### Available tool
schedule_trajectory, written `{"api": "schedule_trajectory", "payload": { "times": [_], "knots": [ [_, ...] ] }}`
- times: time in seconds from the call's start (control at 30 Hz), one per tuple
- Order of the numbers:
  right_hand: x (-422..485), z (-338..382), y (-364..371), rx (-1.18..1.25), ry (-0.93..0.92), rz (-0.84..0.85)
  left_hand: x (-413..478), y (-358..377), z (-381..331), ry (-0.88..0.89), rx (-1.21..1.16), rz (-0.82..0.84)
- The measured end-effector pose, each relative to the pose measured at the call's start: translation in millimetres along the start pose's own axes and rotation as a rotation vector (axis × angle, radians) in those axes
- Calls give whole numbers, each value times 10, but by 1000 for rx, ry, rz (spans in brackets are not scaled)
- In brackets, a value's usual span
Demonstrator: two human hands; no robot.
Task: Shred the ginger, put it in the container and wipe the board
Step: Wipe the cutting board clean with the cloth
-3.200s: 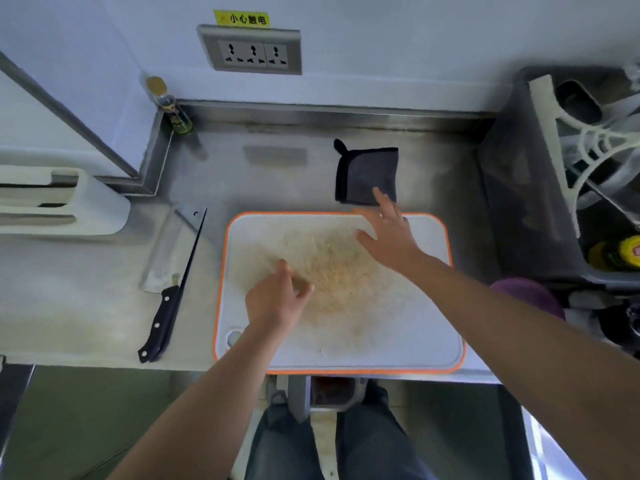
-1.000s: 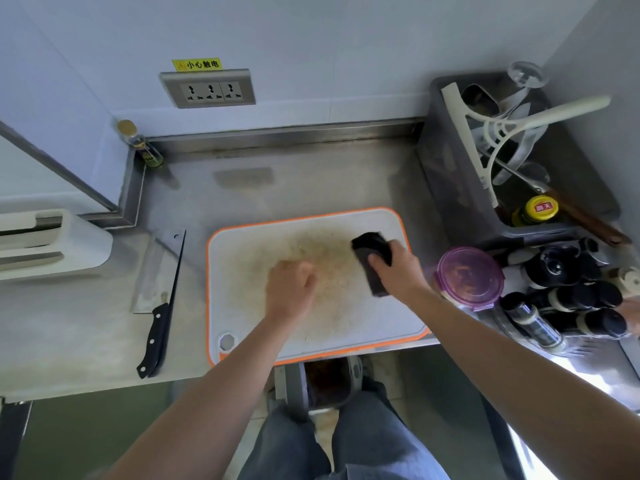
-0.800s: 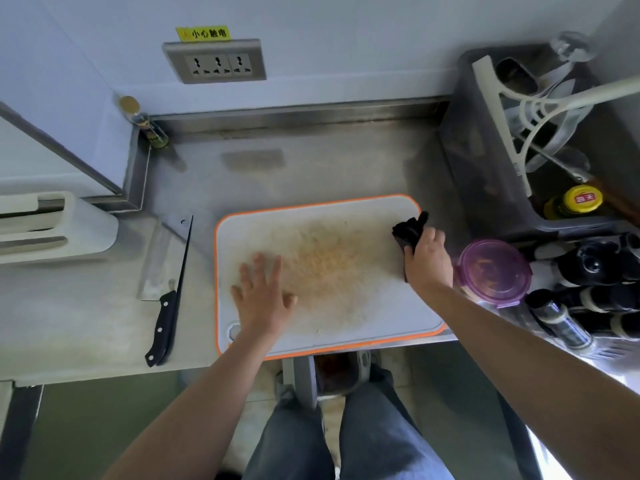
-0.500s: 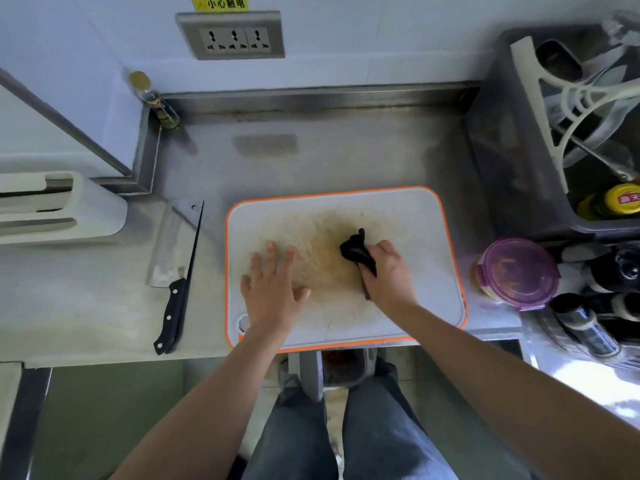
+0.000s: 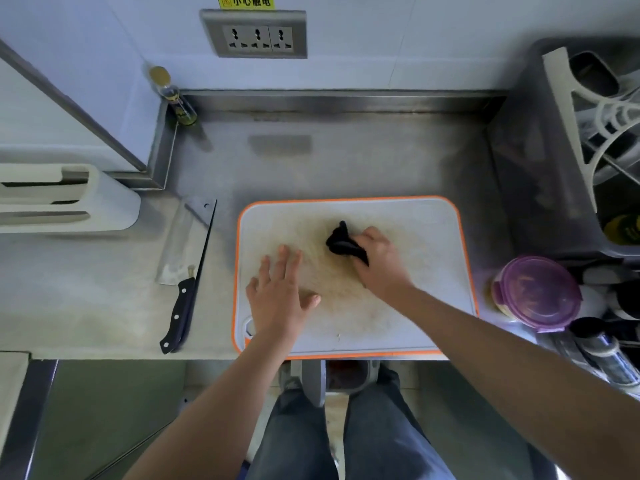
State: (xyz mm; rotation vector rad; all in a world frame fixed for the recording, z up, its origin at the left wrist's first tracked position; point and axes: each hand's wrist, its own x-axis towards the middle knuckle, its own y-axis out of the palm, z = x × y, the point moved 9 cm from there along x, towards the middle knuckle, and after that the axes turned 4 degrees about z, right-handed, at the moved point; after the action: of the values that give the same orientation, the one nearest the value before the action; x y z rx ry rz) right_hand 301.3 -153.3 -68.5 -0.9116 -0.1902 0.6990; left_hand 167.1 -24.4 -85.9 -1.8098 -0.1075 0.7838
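While the left hand (image 5: 280,299) is lying flat, fingers spread, on the near-left part of the board (image 5: 419,327), the right hand (image 5: 379,263) is gripping a bunched cloth (image 5: 341,242) on the yellowish stain (image 5: 332,289) mid-board. Shredding is seeming done. The lidded container (image 5: 536,292) is sitting beside the board's right edge, and the wiping is looking unfinished.

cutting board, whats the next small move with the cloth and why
Probably drag the black cloth toward the near edge, through the yellowish smear. The right hand grips it bunched at the smear's far part, the left hand lies flat on the cutting board, and the smear covers its middle.
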Motion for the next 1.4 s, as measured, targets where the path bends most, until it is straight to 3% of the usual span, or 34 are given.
{"api": "schedule_trajectory", "payload": {
  "times": [0.1, 0.17, 0.23, 0.33, 0.47, 0.53, 0.63, 0.7, 0.8, 0.93, 0.97, 1.03, 1.1, 1.13, 1.2, 1.33, 1.4],
  "knots": [
    [290, -320, -480, -17, 156, -216, 3, -13, 3, 4, 3, -2],
    [425, -500, -554, -44, 313, -259, 4, -13, 8, -3, 0, -6],
    [482, -329, -336, -73, 244, -167, 8, -7, 20, -19, -5, -6],
    [278, 169, 188, 33, -42, 67, 12, -7, 24, -21, -11, -14],
    [-21, 381, 374, 100, -167, 299, 5, -17, 46, 0, -24, -16],
    [108, 271, 143, 65, -171, 209, 3, -20, 82, 35, -40, -6],
    [459, -177, -381, 11, 78, -95, 2, -47, 142, 82, -73, 31],
    [528, -270, -367, -19, 185, -117, 1, -58, 158, 96, -63, 51],
    [311, 15, 64, -35, 4, 36, 3, -57, 146, 100, -41, 55],
    [-94, 266, 390, 19, -204, 389, 11, -46, 153, 93, -44, 54],
    [-50, 262, 291, 20, -223, 381, 10, -47, 153, 96, -42, 54],
    [190, 105, -66, 21, -166, 165, 5, -58, 150, 99, -41, 51],
    [420, -198, -428, -7, 39, -73, 2, -57, 144, 101, -32, 54],
    [480, -310, -470, -34, 135, -113, -1, -54, 142, 100, -28, 56],
    [485, -267, -293, -89, 158, -41, 4, -50, 140, 94, -25, 60],
    [5, 273, 319, 43, -160, 313, 15, -43, 137, 90, -18, 66],
    [-117, 307, 291, 127, -141, 418, 5, -52, 133, 91, -19, 66]
  ]
}}
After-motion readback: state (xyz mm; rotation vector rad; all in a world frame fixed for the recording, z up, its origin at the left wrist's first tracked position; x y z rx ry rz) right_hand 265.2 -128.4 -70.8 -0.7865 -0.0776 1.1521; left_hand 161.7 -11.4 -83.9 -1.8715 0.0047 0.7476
